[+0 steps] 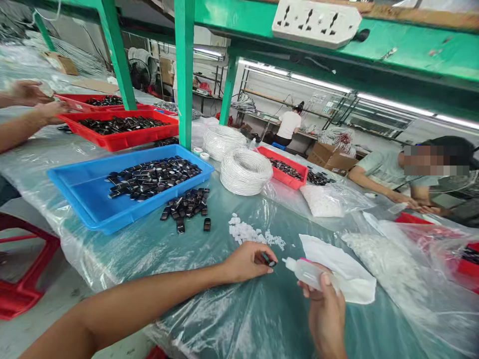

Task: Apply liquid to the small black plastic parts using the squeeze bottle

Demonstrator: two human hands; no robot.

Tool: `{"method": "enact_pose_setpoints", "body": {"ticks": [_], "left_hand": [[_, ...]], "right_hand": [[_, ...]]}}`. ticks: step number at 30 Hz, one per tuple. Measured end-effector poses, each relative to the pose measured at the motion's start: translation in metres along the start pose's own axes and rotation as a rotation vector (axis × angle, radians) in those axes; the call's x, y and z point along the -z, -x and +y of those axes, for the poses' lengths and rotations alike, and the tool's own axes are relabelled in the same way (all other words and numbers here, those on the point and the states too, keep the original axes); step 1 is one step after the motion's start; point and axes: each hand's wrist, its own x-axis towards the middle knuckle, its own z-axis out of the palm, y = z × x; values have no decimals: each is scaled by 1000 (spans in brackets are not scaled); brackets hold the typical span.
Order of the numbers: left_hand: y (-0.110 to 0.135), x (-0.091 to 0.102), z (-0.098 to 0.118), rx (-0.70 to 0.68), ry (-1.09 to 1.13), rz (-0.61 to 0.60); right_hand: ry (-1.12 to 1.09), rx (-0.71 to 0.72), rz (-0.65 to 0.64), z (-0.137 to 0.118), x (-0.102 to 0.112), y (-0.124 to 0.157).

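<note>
Left hand (245, 263) pinches a small glossy black piece (268, 260), right hand (326, 306) grips a translucent white squeeze bottle (309, 273), nozzle (287, 263) near the piece, both over a plastic-covered green table (228, 319).

Free room is left on the plastic-covered table (179, 257) between the left forearm (160, 290) and the loose black parts (187, 203); beyond, the way is blocked by the blue tray (77, 192) and the front wire coil (245, 172), and higher up by the green beam (239, 16)

Lighting: bright; strip lights (396, 105) glowing, upper right; glare streaks on plastic sheeting (232, 319), lower centre; wide-angle stretching toward edges; pixelation at right
</note>
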Motion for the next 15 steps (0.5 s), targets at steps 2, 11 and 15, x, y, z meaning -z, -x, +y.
{"method": "enact_pose_setpoints", "body": {"ticks": [2,11,15], "left_hand": [[0,0,0,2,6,-4],[2,0,2,-15,-57,5],[2,2,3,12,-118,-7]], "right_hand": [[-34,-12,-5,-1,-2,-3],[-31,-70,33,3,0,-12],[162,-61,43,8,5,-18]]}}
